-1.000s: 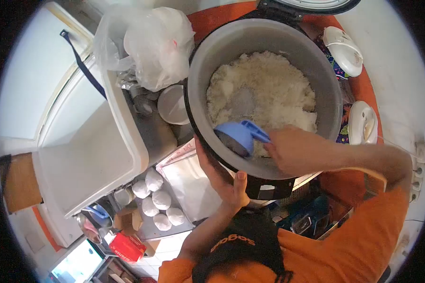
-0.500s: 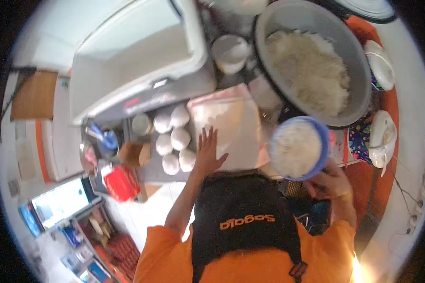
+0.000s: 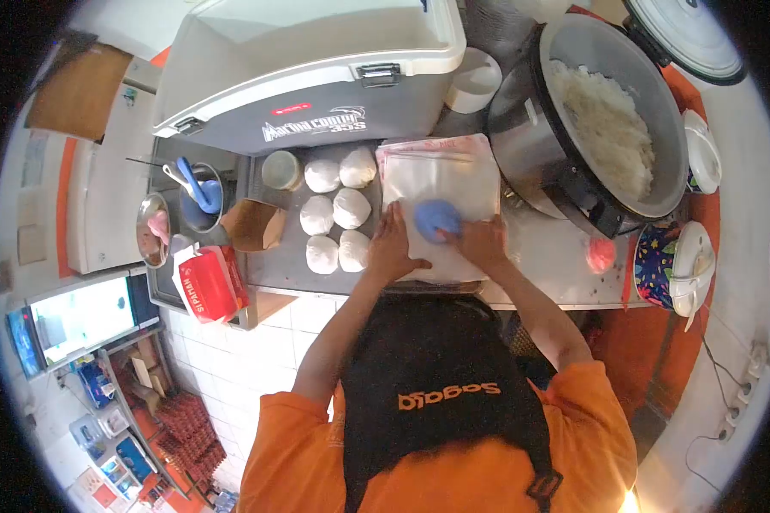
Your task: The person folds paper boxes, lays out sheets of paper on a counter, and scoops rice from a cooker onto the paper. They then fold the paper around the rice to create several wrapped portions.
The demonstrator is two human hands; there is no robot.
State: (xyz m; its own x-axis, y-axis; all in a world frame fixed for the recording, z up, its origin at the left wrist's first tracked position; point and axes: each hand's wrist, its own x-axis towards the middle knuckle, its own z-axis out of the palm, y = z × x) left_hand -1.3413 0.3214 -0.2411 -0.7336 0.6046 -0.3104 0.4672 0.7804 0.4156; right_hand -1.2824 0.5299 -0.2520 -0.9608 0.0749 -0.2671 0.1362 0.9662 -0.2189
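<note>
A blue bowl (image 3: pixel 437 221) sits upside down on a stack of wrapping sheets (image 3: pixel 475 179), and whatever lies beneath it is hidden. My right hand (image 3: pixel 481 245) grips the bowl's right side, fingers on its base. Flat on the left edge of the sheets rests my left hand (image 3: pixel 392 248), its fingers stretched out and the thumb pointing toward the bowl. Just left of that hand, several round white wrapped bundles (image 3: pixel 351 208) stand in two columns on the metal counter (image 3: pixel 274 269).
Behind the sheets stands a grey and white cooler box (image 3: pixel 316 120). A large rice cooker (image 3: pixel 530 145) with cooked rice (image 3: pixel 607 128) is at the back right. To the left are a brown paper box (image 3: pixel 254 225), a red packet (image 3: pixel 211 282) and a metal pot (image 3: pixel 204 214).
The blue bowl, heaped with rice and held up at the right, has moved left and been turned over onto the sheets. My left hand stays on the sheets. The view has shifted.
</note>
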